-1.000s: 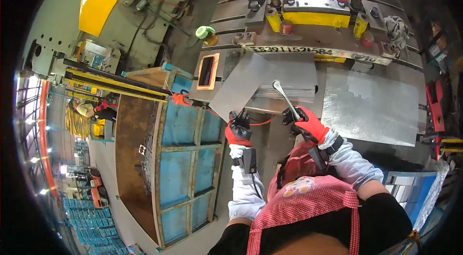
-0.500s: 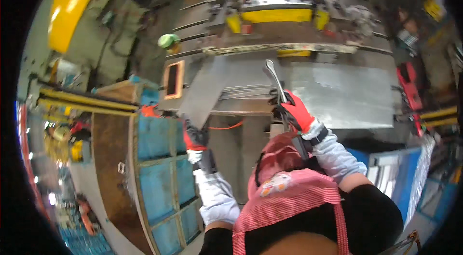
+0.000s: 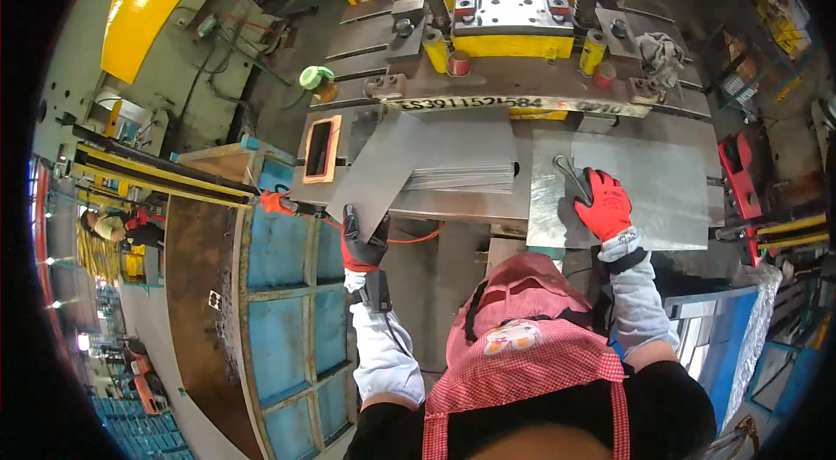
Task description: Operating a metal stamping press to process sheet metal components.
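My left hand (image 3: 361, 244), in a red and black glove, grips the near corner of a thin grey metal sheet (image 3: 376, 162). That sheet lies slanted, its far end over a stack of similar metal sheets (image 3: 466, 178). To the right, my right hand (image 3: 604, 206), gloved too, is closed around a slim, silver, two-armed metal tool (image 3: 570, 171); its exact kind is unclear. The tool and hand are over a wide shiny metal sheet (image 3: 666, 199) at the right of the bench, and whether they touch it I cannot tell.
Beyond the bench stands a press die (image 3: 512, 12) with yellow blocks and posts. At the left are an orange-rimmed frame (image 3: 321, 149), a green-capped bottle (image 3: 317, 82) and a blue panelled crate (image 3: 283, 312). A grey rag (image 3: 662, 58) lies far right.
My right hand has moved right with the silver tool, from beside the sheet stack to over the wide shiny sheet. My left hand has shifted slightly right, staying at the slanted sheet's corner.
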`<state>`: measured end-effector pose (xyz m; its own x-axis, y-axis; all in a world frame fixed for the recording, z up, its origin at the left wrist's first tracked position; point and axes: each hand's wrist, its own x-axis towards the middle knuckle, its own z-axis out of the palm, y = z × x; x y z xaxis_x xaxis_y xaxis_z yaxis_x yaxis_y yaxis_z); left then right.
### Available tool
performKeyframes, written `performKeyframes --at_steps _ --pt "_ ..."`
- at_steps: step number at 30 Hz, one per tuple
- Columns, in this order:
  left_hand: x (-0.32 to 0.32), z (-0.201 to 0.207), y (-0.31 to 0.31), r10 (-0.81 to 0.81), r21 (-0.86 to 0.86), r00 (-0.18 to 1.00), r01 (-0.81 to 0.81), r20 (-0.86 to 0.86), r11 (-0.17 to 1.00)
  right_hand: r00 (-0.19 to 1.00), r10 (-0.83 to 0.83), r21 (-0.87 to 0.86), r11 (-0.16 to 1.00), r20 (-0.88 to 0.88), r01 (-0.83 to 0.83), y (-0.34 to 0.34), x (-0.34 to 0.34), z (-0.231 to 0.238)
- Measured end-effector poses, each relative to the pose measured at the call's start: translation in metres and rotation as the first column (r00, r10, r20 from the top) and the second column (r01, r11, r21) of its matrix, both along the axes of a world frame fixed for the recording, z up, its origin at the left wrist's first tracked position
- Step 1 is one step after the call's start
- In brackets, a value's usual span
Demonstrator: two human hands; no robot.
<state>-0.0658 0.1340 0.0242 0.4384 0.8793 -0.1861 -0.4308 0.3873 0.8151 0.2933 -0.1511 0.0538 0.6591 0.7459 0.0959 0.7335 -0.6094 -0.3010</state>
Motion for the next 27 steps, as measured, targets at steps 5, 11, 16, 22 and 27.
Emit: performKeyframes --at_steps 5,11,16,22,27 --pt "0.007 0.006 -0.009 0.142 -0.166 0.983 -0.121 0.118 0.979 0.929 0.301 0.429 0.883 -0.214 -0.188 0.042 -0.033 0.023" --pt "0.001 -0.028 -0.006 0.173 0.162 0.949 -0.133 -0.265 0.978 0.023 0.654 0.652 0.756 -0.756 -0.062 0.16 -0.11 -0.027" --pt "0.039 0.009 -0.075 0.301 0.221 0.927 -0.252 -0.225 0.942 -0.213 0.748 0.754 0.653 -0.629 0.066 0.203 -0.144 -0.039" --pt "0.037 -0.001 -0.106 0.083 -0.451 0.944 0.075 0.32 0.889 -0.027 0.692 0.691 0.716 -0.721 -0.102 0.189 -0.164 -0.043" --pt "0.045 0.035 -0.118 0.047 0.25 0.913 0.061 -0.406 0.966 0.127 0.603 0.59 0.797 -0.787 -0.131 0.195 -0.161 -0.038"
